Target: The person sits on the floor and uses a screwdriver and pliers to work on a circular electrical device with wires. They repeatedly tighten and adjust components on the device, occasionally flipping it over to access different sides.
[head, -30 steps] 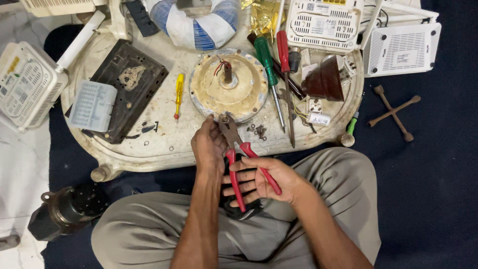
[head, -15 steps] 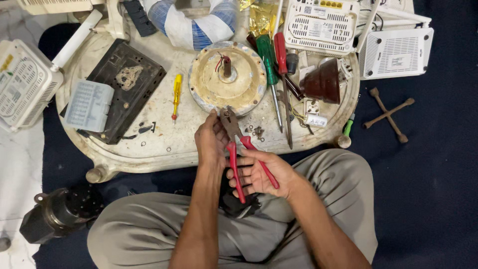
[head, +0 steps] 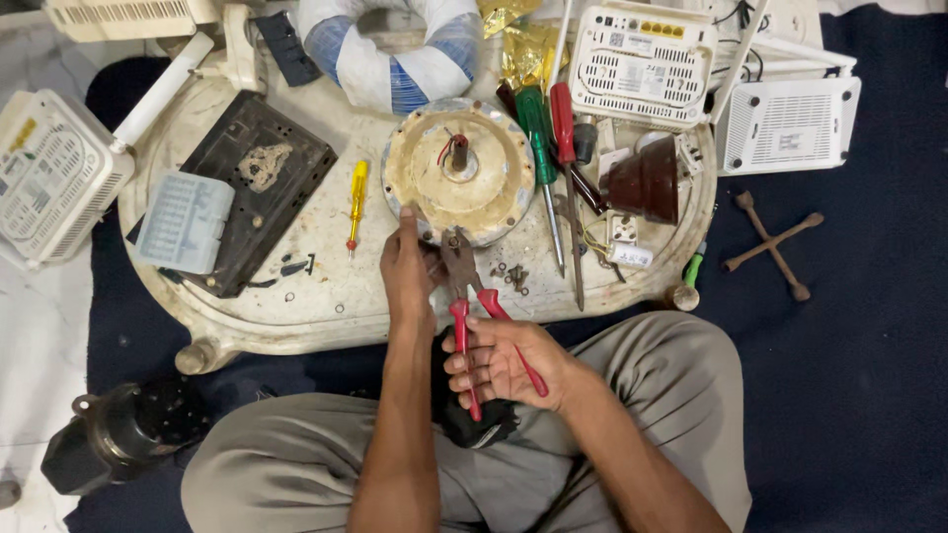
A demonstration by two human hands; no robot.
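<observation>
while the right hand (head: pixel 509 360) grips both red handles of the pliers (head: pixel 469 296), the plier nose points up toward the lower rim of the round cream motor housing (head: pixel 459 173) and sits just beside it; the left hand (head: pixel 410 271) rests against that same rim, fingers curled on its edge next to the plier nose. the housing lies on a worn oval white tray (head: pixel 326 296), with red wires around its centre shaft. small screws (head: pixel 513 276) lie loose just right of the pliers. a yellow screwdriver (head: pixel 355 202) lies left of the housing, a green-handled screwdriver (head: pixel 538 148) and a red-handled one (head: pixel 565 148) to its right. a black plate (head: pixel 252 188) carries a pale blue box (head: pixel 185 222). white router cases (head: pixel 642 64) sit along the far edge
</observation>
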